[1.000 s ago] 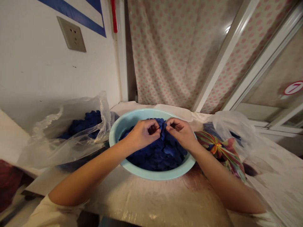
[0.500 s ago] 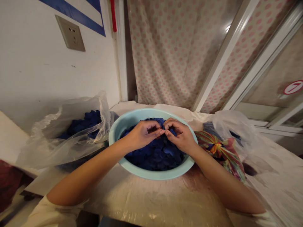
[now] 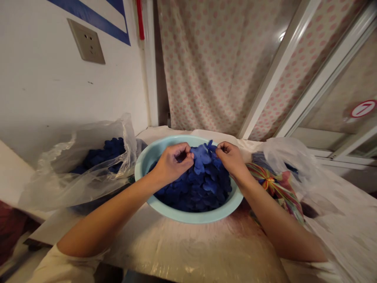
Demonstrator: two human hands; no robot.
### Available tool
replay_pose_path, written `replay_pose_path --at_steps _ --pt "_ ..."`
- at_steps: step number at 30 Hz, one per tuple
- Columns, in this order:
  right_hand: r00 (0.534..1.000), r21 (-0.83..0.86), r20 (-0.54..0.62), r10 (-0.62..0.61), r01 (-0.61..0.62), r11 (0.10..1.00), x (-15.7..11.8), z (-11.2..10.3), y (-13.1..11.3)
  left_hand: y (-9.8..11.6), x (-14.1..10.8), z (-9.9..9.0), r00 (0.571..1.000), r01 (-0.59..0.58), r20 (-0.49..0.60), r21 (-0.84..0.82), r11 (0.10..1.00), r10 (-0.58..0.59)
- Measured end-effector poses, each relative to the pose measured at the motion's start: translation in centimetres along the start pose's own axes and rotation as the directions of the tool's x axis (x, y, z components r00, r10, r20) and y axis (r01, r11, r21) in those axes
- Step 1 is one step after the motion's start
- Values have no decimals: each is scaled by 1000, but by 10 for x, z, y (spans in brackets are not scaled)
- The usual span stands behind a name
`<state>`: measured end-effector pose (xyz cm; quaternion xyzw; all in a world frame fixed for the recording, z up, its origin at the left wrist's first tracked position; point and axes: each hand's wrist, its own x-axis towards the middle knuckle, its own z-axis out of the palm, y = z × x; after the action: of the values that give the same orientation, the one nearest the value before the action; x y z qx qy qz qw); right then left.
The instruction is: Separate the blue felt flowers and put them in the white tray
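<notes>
A light-blue oval basin [image 3: 194,218] stands on the table in front of me, heaped with dark blue fabric flowers [image 3: 194,194]. Above the heap, my left hand [image 3: 176,160] pinches the edge of a blue fabric flower [image 3: 201,156] between thumb and fingers. My right hand [image 3: 231,156] is closed in a pinch too, at the edge of a second blue petal piece [image 3: 210,146]. The two flower pieces lie side by side between my fingertips, and I cannot tell whether they are joined.
On the left, a clear plastic bag [image 3: 70,192] holds more blue flowers [image 3: 107,153]. A tied, colourful cloth bundle [image 3: 272,184] lies right of the basin, beside another clear plastic bag [image 3: 294,157]. The wall and a dotted curtain [image 3: 206,70] rise behind the table [image 3: 188,251].
My hands have moved apart from a fingertip-to-fingertip pinch. Between them, blue flower pieces are now spread out in view, raised above the heap.
</notes>
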<state>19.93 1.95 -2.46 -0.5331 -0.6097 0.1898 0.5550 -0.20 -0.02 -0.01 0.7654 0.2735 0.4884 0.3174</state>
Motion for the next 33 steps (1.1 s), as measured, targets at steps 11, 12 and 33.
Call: replay_pose_path --at_steps 11,12,33 --pt "912 137 319 -259 226 965 -20 6 -26 -1 1 1 994 -43 106 145 989 27" --pt "890 142 354 -285 250 958 -22 6 -29 -1 1 1 991 -55 128 145 988 36" --pt "617 -194 258 -743 787 586 -33 1 -31 2 5 -1 977 199 -76 -4 980 -199"
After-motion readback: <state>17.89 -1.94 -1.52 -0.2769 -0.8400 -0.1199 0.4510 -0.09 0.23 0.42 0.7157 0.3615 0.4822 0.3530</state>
